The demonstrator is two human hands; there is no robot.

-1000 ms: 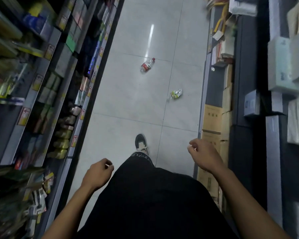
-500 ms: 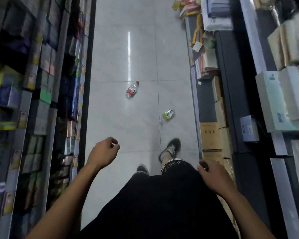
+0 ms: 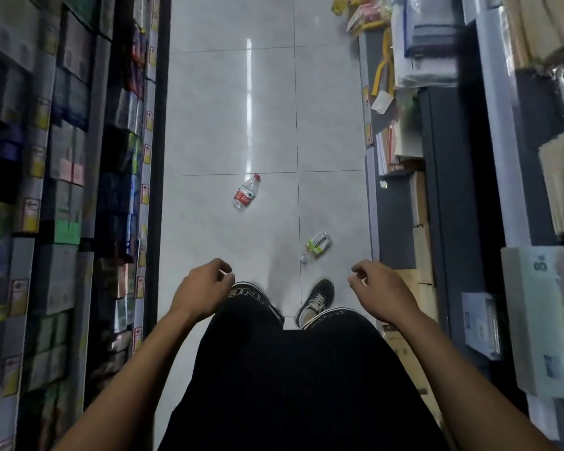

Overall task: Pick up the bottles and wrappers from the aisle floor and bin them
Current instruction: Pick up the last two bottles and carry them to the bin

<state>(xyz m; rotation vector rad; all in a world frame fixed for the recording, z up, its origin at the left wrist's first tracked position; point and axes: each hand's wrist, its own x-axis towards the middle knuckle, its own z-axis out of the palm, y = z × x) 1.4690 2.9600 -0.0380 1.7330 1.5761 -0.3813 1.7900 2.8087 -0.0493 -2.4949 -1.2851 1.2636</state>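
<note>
Still approaching: both hands, left hand (image 3: pixel 205 289) and right hand (image 3: pixel 383 292), loosely curled, empty; we crouch for the near green-labelled crushed plastic bottle (image 3: pixel 318 244) first.

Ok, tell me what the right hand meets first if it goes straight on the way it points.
Probably the green-labelled crushed plastic bottle lying on the floor, just ahead and left of the right hand; depth is unclear.

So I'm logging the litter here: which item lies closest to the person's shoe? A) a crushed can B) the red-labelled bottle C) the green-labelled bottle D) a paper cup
C: the green-labelled bottle lies on the floor tiles just ahead of the shoe; the red-labelled bottle lies farther up the aisle.
</note>
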